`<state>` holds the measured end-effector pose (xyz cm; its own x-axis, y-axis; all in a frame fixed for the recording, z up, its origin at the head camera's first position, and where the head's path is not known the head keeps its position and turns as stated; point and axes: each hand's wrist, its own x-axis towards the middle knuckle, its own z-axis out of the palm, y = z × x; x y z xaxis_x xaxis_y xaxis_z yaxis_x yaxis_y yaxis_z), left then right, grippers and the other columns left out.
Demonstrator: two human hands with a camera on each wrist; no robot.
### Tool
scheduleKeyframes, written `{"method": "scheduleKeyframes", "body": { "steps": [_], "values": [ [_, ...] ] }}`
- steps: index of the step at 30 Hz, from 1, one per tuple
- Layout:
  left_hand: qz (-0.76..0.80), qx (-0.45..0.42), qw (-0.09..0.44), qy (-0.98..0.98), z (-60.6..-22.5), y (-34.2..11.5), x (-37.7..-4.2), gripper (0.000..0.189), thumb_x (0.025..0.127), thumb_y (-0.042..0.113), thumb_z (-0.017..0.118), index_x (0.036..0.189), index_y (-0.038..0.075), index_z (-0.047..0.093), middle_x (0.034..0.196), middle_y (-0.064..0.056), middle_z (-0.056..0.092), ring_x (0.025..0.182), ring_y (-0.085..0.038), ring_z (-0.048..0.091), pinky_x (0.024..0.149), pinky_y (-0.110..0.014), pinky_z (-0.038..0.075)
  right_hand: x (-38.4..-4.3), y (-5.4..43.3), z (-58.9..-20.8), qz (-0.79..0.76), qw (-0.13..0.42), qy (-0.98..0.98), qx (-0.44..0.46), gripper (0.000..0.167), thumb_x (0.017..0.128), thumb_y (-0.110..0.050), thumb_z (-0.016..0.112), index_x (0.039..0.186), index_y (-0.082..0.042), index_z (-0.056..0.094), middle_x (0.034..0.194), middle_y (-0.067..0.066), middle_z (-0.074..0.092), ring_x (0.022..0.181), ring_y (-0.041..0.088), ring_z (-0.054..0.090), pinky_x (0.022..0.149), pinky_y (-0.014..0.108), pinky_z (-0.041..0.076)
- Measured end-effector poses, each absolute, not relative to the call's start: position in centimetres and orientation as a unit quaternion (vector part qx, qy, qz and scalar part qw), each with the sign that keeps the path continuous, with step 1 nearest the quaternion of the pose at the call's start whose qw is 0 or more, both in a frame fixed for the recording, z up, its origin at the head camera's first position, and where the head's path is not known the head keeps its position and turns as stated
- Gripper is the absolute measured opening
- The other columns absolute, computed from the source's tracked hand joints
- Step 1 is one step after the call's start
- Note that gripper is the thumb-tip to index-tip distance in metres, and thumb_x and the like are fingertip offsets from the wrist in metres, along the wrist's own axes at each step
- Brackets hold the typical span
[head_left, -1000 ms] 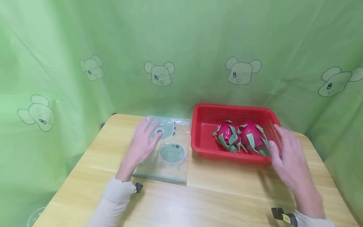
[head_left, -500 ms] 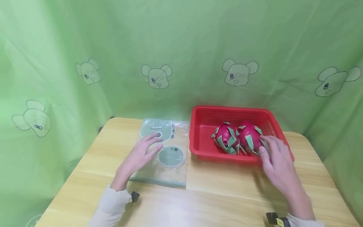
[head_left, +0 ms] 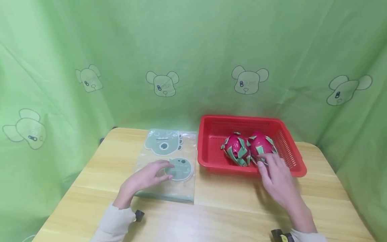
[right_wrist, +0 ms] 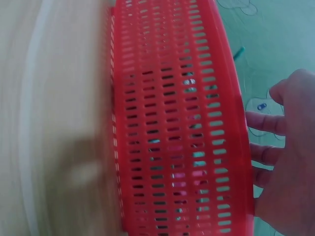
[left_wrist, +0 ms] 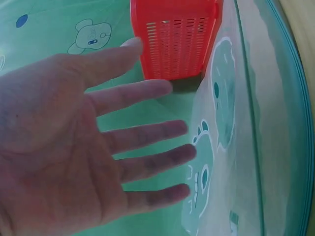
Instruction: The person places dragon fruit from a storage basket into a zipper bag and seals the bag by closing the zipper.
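Two pink dragon fruits, the left one [head_left: 235,149] and the right one [head_left: 261,144], sit side by side in a red plastic basket [head_left: 208,163]. My right hand [head_left: 279,181] reaches over the basket's near rim, fingertips close to the right fruit. In the right wrist view the fingers of the right hand [right_wrist: 290,152] pass behind the basket's slotted wall [right_wrist: 167,113], partly hidden. A clear plastic bag [head_left: 181,193] with green cartoon prints lies flat left of the basket. Over it hovers my left hand [head_left: 146,176], its fingers spread and palm bare in the left wrist view.
A light wooden table [head_left: 223,218] carries both bag and basket. Close behind its far edge hangs a green curtain [head_left: 199,97] with bear-head outlines, which also closes off the left and right sides.
My right hand has moved left from the basket's right end to its near rim, by the right dragon fruit. My left hand has drawn back toward me over the bag.
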<state>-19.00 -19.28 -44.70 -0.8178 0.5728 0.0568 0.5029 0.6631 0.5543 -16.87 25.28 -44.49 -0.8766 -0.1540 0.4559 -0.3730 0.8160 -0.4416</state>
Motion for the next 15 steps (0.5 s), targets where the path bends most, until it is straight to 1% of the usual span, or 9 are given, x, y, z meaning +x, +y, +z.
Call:
{"method": "scheduleKeyframes", "body": {
  "steps": [6,8,11,15],
  "values": [
    [0.282,0.281,0.126,0.909,-45.0,-19.0,-18.8,0.052,0.1,0.03,0.067,0.14,-0.002,0.058,0.152,-0.031,0.043,0.14,-0.048,0.042,0.115,-0.061,0.034,-16.8,24.4,-45.0,0.242,0.209,-0.936,0.148,0.024,0.103,-0.018,0.056,0.122,-0.004,0.061,0.12,0.015,0.06,0.114,0.039,0.052,0.09,0.062,0.038],
    [0.275,0.273,0.138,0.911,-45.1,-19.0,-18.6,0.056,0.097,0.031,0.07,0.14,-0.001,0.057,0.153,-0.033,0.04,0.141,-0.049,0.04,0.115,-0.062,0.032,-16.9,24.1,-45.1,0.234,0.207,-0.938,0.149,0.023,0.103,-0.018,0.056,0.12,-0.005,0.061,0.119,0.015,0.061,0.113,0.039,0.052,0.092,0.063,0.037],
    [0.267,0.258,0.156,0.915,-45.2,-19.0,-18.5,0.059,0.091,0.03,0.078,0.138,0.0,0.06,0.155,-0.035,0.036,0.142,-0.051,0.037,0.116,-0.063,0.031,-16.9,23.8,-45.4,0.215,0.203,-0.944,0.149,0.02,0.103,-0.019,0.055,0.118,-0.007,0.061,0.117,0.013,0.061,0.113,0.038,0.052,0.095,0.066,0.035],
    [0.264,0.233,0.175,0.919,-45.5,-18.6,-18.2,0.066,0.079,0.026,0.088,0.135,0.003,0.063,0.156,-0.035,0.035,0.143,-0.053,0.035,0.117,-0.064,0.029,-16.7,23.8,-45.8,0.189,0.201,-0.95,0.148,0.019,0.104,-0.023,0.052,0.116,-0.011,0.061,0.114,0.012,0.062,0.111,0.037,0.052,0.095,0.065,0.033]
  ]
}}
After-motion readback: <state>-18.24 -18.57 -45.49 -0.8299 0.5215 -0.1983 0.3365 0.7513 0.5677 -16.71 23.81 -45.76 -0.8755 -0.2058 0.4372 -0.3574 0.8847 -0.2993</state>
